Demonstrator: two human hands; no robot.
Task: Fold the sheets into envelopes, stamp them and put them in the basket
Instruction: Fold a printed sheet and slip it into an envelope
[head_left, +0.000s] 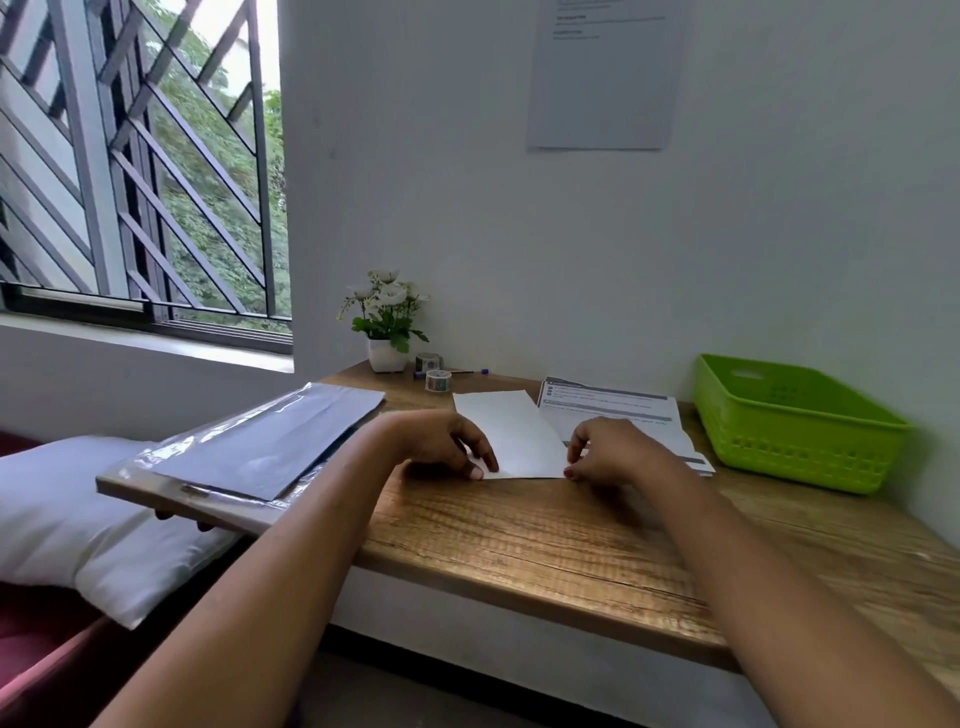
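Observation:
A white sheet (511, 431) lies on the wooden table (545, 530), folded lengthwise into a narrow strip. My left hand (447, 441) presses its near left corner with the fingertips. My right hand (605, 449) pinches its near right corner. Two rolls of stamp tape (438, 380) stand at the back of the table beside a pen (470, 371). A green plastic basket (795, 421) sits at the right against the wall; no envelopes show inside.
A printed instruction sheet (623, 410) lies under my right hand's side. A board with a plastic sleeve of grey sheets (260, 447) overhangs the table's left edge. A small potted plant (387, 322) stands in the back corner. A white pillow (67, 514) lies at the left.

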